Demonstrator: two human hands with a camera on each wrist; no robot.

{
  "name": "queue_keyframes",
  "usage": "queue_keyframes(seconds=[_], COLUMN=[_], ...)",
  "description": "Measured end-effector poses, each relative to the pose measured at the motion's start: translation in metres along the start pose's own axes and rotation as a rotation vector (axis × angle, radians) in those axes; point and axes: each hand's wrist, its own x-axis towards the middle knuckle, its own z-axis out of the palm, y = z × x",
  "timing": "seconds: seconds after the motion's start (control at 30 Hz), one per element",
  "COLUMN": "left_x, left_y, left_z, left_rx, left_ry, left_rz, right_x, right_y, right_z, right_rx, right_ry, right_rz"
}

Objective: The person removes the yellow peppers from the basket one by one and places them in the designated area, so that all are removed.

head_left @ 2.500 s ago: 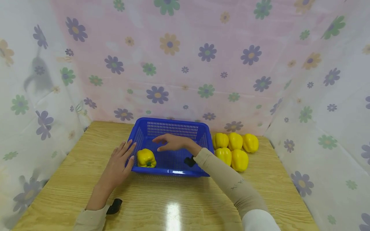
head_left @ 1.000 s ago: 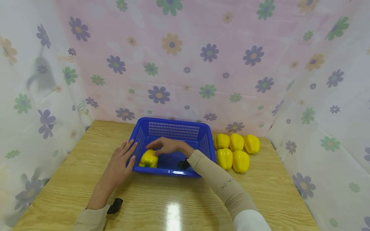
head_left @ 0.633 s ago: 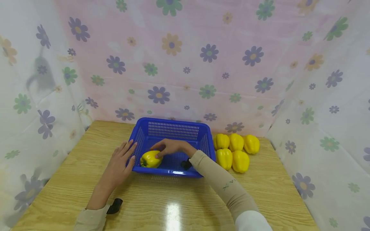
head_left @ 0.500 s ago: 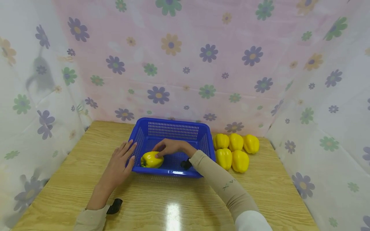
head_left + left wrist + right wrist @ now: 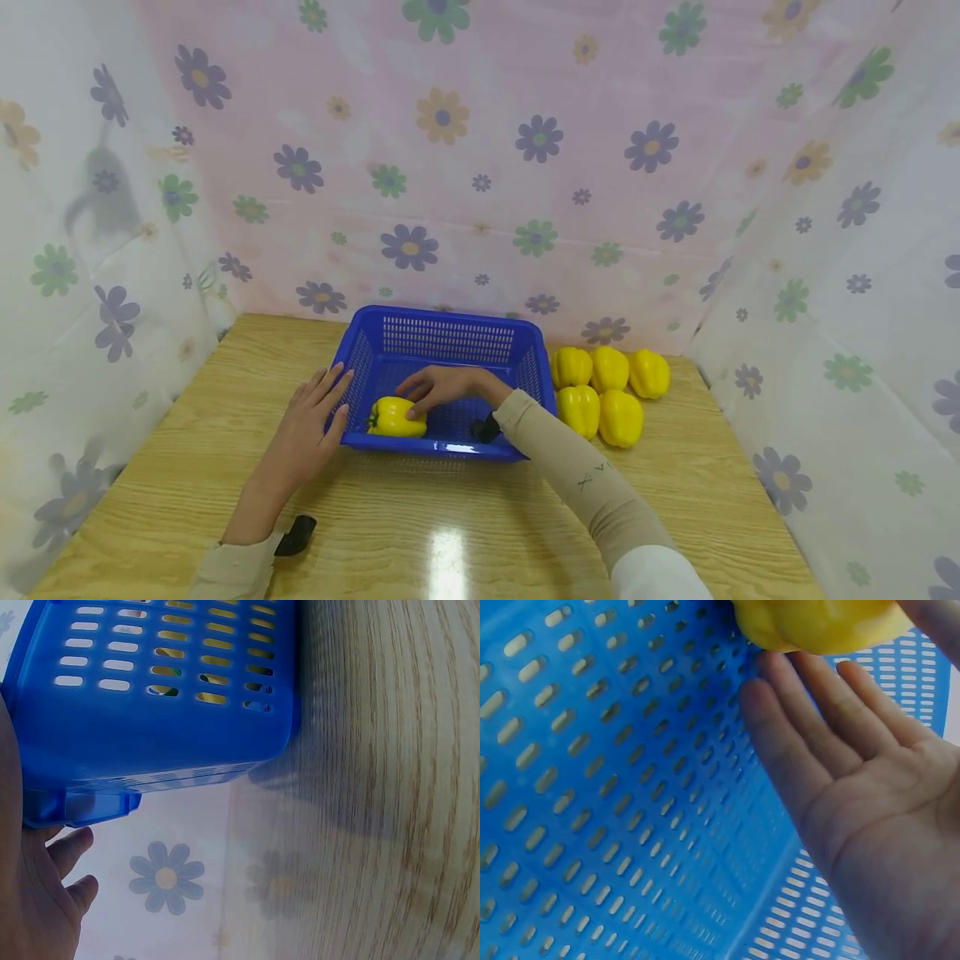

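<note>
A yellow bell pepper (image 5: 396,422) lies on its side in the front left corner of a blue perforated basket (image 5: 450,448), its green stem facing left. My right hand (image 5: 444,386) reaches into the basket over it, thumb against its upper right side. In the right wrist view, the fingers (image 5: 847,720) are fairly straight, their tips right at the pepper's edge. My left hand (image 5: 302,417) rests along the basket's left rim with fingers extended; in the left wrist view, some fingertips (image 5: 71,851) show past the basket's end.
Several more yellow bell peppers (image 5: 610,368) sit in two rows on the wooden table (image 5: 360,517), just right of the basket. Flower-patterned cloth (image 5: 480,150) encloses the back and sides. A black strap mount (image 5: 296,536) is on the left wrist.
My right hand has come left and down to the pepper. The pepper has turned, its stem swinging from the front to the left, and shifted slightly right. My left hand has stayed put.
</note>
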Motion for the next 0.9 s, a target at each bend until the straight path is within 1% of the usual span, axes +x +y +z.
queue_keyframes(seconds=[0.2,0.3,0.47,0.57,0.7,0.9], left_x=[-0.0002,-0.0003,0.0008,0.0008,0.0006,0.0009], left_y=[0.0005,0.0008,0.0003,-0.0002,-0.0002,0.0006], left_z=[-0.0006,-0.0004,0.0012,0.0015,0.0017,0.0007], left_rx=[-0.004,-0.004,-0.009,-0.011,-0.013,-0.012], left_ry=[-0.004,-0.003,0.01,0.012,0.012,0.019], left_rz=[0.0,-0.002,0.002,0.005,0.003,0.008], right_x=[0.0047,0.0051,0.0014,-0.0005,-0.0016,-0.0035], right_y=[0.0044,0.0064,0.0062,0.0059,0.0062,0.0056], right_z=[0.0009,0.001,0.0005,-0.0003,-0.0012,-0.0021], right_rx=[0.052,0.07,0.068,0.07,0.101,0.151], right_ry=[-0.068,-0.086,-0.118,-0.159,-0.211,-0.224], right_rz=[-0.003,-0.006,-0.006,-0.01,-0.021,-0.033])
